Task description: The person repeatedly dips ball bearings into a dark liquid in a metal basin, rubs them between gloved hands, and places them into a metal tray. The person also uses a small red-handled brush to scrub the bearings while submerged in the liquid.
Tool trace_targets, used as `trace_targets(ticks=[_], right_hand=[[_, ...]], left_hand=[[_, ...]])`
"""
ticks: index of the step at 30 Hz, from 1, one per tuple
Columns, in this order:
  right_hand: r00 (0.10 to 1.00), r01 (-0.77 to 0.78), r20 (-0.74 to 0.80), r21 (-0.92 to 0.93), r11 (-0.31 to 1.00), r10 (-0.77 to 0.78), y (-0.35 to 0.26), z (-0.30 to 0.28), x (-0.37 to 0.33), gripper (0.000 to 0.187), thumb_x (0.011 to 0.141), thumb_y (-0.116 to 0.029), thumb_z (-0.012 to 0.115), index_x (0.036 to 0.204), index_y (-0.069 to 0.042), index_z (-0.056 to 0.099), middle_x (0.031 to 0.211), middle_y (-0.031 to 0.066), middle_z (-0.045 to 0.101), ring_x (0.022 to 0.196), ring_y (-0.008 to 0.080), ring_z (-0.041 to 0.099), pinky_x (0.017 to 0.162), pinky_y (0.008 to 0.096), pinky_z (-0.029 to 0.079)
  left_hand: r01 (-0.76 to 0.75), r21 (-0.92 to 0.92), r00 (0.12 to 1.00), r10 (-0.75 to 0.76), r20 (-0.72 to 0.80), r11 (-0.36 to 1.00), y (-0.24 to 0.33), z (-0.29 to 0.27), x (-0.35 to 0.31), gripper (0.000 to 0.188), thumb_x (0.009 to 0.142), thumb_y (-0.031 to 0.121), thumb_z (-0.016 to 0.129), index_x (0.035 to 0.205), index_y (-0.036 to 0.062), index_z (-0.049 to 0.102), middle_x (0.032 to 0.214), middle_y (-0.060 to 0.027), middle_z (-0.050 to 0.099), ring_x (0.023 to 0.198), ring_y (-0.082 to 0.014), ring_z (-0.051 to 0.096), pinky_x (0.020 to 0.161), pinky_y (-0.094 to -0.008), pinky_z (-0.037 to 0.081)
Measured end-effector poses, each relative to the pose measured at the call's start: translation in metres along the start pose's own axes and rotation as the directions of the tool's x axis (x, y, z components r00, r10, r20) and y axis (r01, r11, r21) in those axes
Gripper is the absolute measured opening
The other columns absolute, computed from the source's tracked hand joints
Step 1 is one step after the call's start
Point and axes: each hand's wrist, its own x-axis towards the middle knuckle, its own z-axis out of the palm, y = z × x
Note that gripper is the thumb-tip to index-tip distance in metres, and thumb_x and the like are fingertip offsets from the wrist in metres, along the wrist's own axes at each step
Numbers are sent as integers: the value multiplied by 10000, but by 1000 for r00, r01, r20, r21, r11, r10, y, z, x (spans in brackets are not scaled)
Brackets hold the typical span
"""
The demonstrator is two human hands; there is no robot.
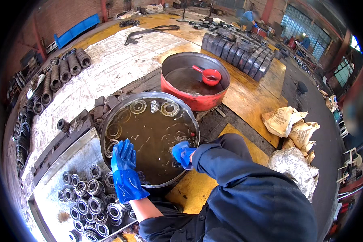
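Brimming round tub [109, 121], murky brown liquid [153, 141]

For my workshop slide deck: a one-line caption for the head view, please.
Blue-gloved left hand and right hand at a round tub of murky liquid, cleaned bearings stacked alongside.

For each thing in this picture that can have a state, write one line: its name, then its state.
Metal basin: filled with murky brown liquid, bearings sunk in it.
Red tub: part full of dark liquid.
Red scoop: resting in the red tub.
Left hand: gloved, over the basin's rim.
Right hand: gloved, dipped in the liquid.
Tray: loaded with bearings.
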Motion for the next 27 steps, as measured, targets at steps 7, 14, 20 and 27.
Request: trace_targets(ticks=[7, 14, 20, 27], right_hand=[[996, 27, 91, -357, 934, 6, -121, -117, -29, 143, 812, -195, 708, 929, -181, 789, 892, 75, 754, 840, 289, 720, 694, 425, 549], [981, -192, -50, -205, 960, 186, -50, -38, -34, 131, 810, -214, 693, 896, -158, 774, 905, 47, 749, 869, 299, 707, 641, 445, 527], [958, 275, 220, -514, 813, -185, -119, -96, -27, 133, 827, -180, 681, 916, -168, 780, 907, 24, 750, 864, 249, 718, 578, 385, 507], [989, -112, 65, -268, 957, 134, -99, -97, -42, 128, 810, -177, 698, 903, -151, 782, 888, 51, 747, 833, 276, 719, 571, 408, 511]], left_hand=[[-53, 5, 996, 53, -77, 999, 18, -34, -15, 536, 1024, 472, 479, 1443, 137, 482, 1498, -77, 492, 1359, -275, 478, 1071, -412, 411], [-43, 5, 996, 44, -72, 999, 10, 2, -14, 535, 1022, 452, 498, 1442, 121, 479, 1480, -84, 511, 1341, -276, 498, 1058, -404, 424], [-75, -5, 994, 74, -84, 997, 12, -20, -20, 561, 1017, 446, 510, 1450, 93, 464, 1456, -107, 530, 1327, -284, 510, 1067, -420, 415], [-55, -14, 994, 54, -99, 998, 12, -23, -11, 478, 1006, 484, 510, 1363, 171, 567, 1425, -66, 570, 1288, -270, 546, 1026, -418, 450]])
